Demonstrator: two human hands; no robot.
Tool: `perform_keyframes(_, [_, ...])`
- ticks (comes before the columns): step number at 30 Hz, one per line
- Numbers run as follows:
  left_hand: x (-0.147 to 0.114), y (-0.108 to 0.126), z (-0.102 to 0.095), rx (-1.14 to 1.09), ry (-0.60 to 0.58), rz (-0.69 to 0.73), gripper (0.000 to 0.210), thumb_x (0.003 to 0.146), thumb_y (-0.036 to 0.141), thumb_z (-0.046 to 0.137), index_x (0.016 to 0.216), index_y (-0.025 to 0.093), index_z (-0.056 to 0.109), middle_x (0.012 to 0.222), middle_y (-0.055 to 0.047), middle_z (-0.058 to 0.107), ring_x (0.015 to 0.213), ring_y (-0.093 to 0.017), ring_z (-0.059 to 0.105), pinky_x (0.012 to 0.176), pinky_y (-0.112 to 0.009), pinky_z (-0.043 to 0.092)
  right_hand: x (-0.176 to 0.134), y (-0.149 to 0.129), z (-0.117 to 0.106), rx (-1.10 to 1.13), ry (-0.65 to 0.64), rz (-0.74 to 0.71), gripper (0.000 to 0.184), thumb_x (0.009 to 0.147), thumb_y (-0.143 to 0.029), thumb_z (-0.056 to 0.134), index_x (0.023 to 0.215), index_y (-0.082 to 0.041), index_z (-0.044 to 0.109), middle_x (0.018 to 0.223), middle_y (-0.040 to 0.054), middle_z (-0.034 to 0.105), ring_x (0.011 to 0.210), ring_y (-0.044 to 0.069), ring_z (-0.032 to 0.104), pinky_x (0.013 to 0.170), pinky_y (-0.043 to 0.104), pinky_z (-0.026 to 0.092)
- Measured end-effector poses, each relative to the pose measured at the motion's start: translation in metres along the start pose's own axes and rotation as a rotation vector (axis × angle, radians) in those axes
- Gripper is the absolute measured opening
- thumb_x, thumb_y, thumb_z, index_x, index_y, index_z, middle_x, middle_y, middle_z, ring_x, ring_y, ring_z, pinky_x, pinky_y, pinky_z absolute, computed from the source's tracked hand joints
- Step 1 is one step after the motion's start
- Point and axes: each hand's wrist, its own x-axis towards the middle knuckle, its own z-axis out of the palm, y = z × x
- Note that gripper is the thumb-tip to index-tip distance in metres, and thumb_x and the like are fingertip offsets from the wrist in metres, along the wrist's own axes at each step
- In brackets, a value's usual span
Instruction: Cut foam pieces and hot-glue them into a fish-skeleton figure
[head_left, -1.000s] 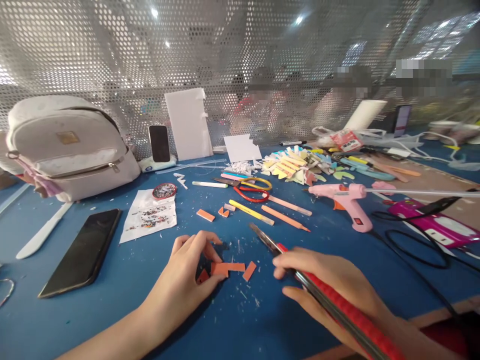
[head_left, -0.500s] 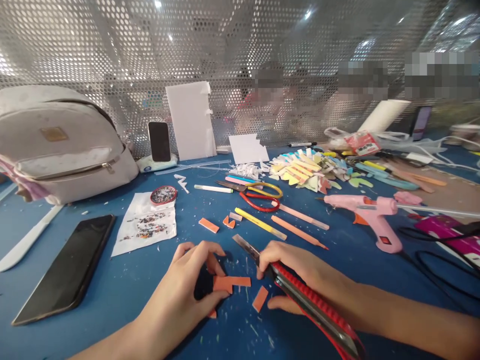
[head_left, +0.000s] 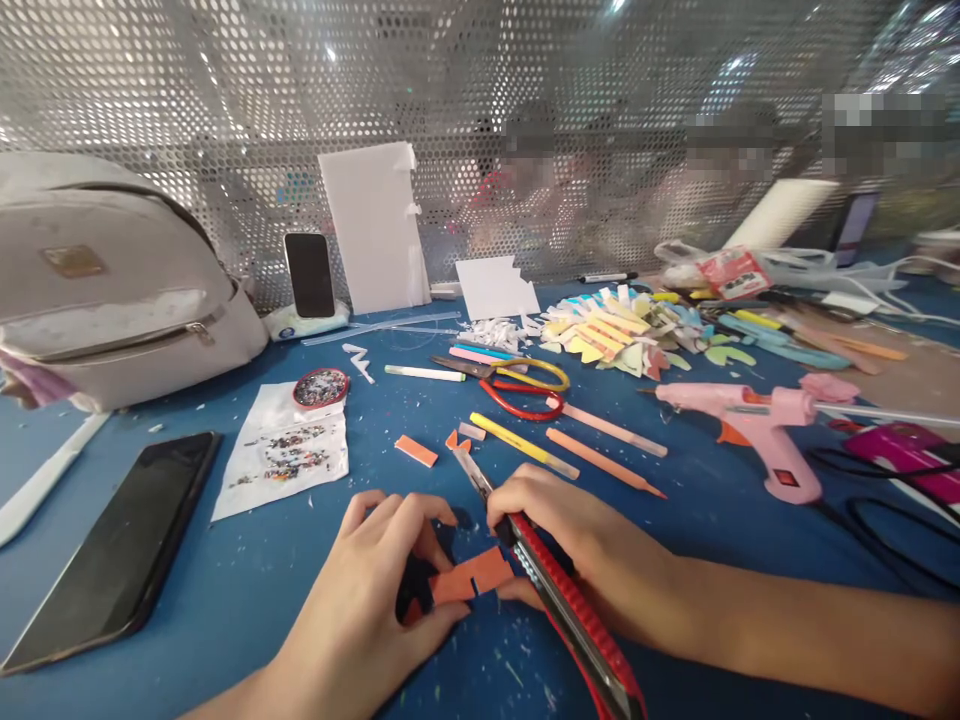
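My left hand [head_left: 367, 590] rests on the blue table, its thumb and fingers closed around a flat orange piece [head_left: 453, 582]. A second orange piece [head_left: 492, 569] lies against its right end, with a small dark notch between them. In my right hand [head_left: 577, 530] is a red utility knife [head_left: 564, 612], its blade out and pointing away to the upper left. My right thumb reaches the second orange piece. Beyond the blade tip lie an orange scrap [head_left: 454, 441] and a flat orange strip [head_left: 416, 450]. My left palm partly hides more orange material.
Scissors [head_left: 525, 390], a yellow marker [head_left: 521, 445] and orange markers lie ahead. A pink glue gun [head_left: 765, 430] lies right; a cut-paper pile [head_left: 607, 325] sits behind. Left are a phone [head_left: 112, 560], a bead-covered white sheet [head_left: 247, 465] and a backpack [head_left: 120, 290]. A perforated metal screen [head_left: 450, 80] stands behind.
My right hand and the knife have moved left, toward my left hand. The loose orange piece now sits up against the one in my left hand. The view has shifted slightly.
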Motion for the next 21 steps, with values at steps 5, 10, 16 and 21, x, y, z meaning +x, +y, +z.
perform_keyframes(5, [-0.0007, 0.0015, 0.0004, -0.006, 0.003, 0.013, 0.050, 0.079, 0.009, 0.069, 0.114, 0.036, 0.045, 0.088, 0.009, 0.068, 0.091, -0.022, 0.057, 0.085, -0.039, 0.043, 0.0017, -0.0012, 0.0049, 0.040, -0.039, 0.036, 0.037, 0.081, -0.010, 0.074, 0.109, -0.023, 0.054, 0.098, 0.0005, 0.059, 0.086, 0.016, 0.059, 0.076, 0.026, 0.047])
perform_keyframes(10, [-0.0008, 0.0040, 0.0021, -0.050, 0.004, 0.020, 0.053, 0.078, 0.006, 0.069, 0.114, 0.037, 0.045, 0.088, 0.010, 0.067, 0.092, -0.020, 0.058, 0.084, -0.036, 0.045, 0.0000, -0.0054, 0.0067, 0.092, -0.077, 0.032, 0.034, 0.079, -0.007, 0.070, 0.105, -0.022, 0.053, 0.094, -0.0005, 0.058, 0.081, 0.015, 0.057, 0.073, 0.025, 0.046])
perform_keyframes(16, [-0.0030, 0.0061, -0.0008, -0.119, -0.009, -0.045, 0.054, 0.077, 0.005, 0.069, 0.115, 0.036, 0.047, 0.090, 0.009, 0.067, 0.094, -0.019, 0.058, 0.084, -0.032, 0.046, -0.0021, -0.0073, 0.0017, 0.144, -0.075, 0.005, 0.033, 0.081, -0.004, 0.066, 0.101, -0.023, 0.048, 0.086, -0.0022, 0.062, 0.076, 0.014, 0.055, 0.071, 0.024, 0.046])
perform_keyframes(21, [-0.0029, 0.0043, -0.0048, -0.105, -0.021, -0.038, 0.049, 0.080, 0.011, 0.069, 0.116, 0.036, 0.046, 0.092, 0.009, 0.069, 0.094, -0.020, 0.058, 0.084, -0.033, 0.045, -0.0031, 0.0007, 0.0004, 0.122, -0.042, 0.004, 0.036, 0.079, -0.006, 0.069, 0.103, -0.023, 0.048, 0.091, -0.0006, 0.059, 0.079, 0.014, 0.055, 0.073, 0.025, 0.046])
